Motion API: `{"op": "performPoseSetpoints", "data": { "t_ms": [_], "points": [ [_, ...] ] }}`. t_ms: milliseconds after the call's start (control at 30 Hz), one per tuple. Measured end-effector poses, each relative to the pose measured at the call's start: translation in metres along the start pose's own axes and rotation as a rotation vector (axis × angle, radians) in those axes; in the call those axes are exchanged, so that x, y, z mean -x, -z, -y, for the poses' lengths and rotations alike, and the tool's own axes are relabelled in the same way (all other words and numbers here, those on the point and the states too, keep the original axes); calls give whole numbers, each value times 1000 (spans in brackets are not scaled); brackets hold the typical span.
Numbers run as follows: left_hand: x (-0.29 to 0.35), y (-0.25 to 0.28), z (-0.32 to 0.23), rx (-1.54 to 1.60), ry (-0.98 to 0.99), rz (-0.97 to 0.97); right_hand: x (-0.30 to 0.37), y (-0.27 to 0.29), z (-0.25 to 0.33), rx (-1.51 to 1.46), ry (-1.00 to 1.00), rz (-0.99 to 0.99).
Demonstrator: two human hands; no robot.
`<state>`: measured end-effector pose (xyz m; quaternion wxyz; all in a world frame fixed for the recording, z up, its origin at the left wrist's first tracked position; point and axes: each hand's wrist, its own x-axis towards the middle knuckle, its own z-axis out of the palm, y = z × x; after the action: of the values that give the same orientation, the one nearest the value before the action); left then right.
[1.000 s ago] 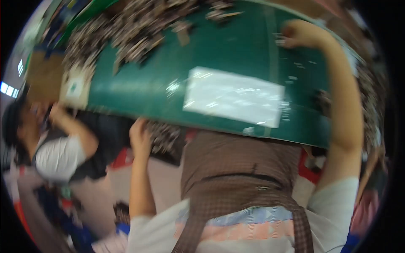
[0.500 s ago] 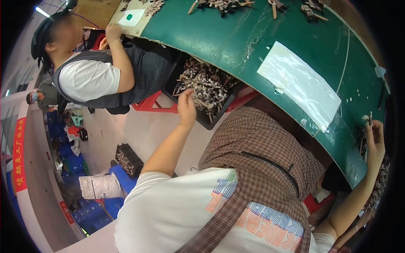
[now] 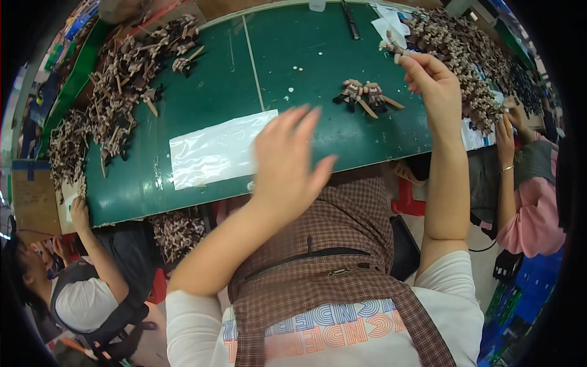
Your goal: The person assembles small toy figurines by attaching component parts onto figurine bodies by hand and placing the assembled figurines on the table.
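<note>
My left hand (image 3: pixel 284 160), somewhat blurred, hangs with spread fingers over the right end of a shiny white plastic sheet (image 3: pixel 211 150); nothing shows in it. Farther right, my right hand (image 3: pixel 433 85) is raised with thumb and forefinger pinched on a small beige figurine (image 3: pixel 394 48); its details are too small to make out. Between the hands, two small brown-and-beige figurines (image 3: pixel 351 93) lie side by side on the green tabletop (image 3: pixel 306 134), each with a tan stick-like piece pointing towards the near right.
A long heap of figurines (image 3: pixel 116 92) covers the table's left side; another heap (image 3: pixel 455 58) lies far right, by white papers (image 3: pixel 390 24). A dark slim tool (image 3: pixel 350 21) rests at the far edge. Co-workers sit left (image 3: pixel 85 300) and right (image 3: pixel 532 214). A filled bin (image 3: pixel 177 235) stands below the left edge.
The view has swung to the right. My left hand has come from over the bin of figurines to above the table. My right hand still pinches a small piece.
</note>
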<state>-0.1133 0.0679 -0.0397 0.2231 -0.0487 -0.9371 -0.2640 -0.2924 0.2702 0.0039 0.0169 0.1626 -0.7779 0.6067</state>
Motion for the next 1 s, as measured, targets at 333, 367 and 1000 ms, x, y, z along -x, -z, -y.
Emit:
{"op": "performPoseSetpoints", "data": {
  "t_ms": [333,367,1000],
  "points": [
    [-76,-31,6,-119,-114,454,24,-13,-11,-56,-182,158],
    [-53,-22,0,-94,-108,376,25,-25,-11,-77,-196,193],
    [110,73,35,1323,640,79,47,-180,19,571,742,514]
  ]
}}
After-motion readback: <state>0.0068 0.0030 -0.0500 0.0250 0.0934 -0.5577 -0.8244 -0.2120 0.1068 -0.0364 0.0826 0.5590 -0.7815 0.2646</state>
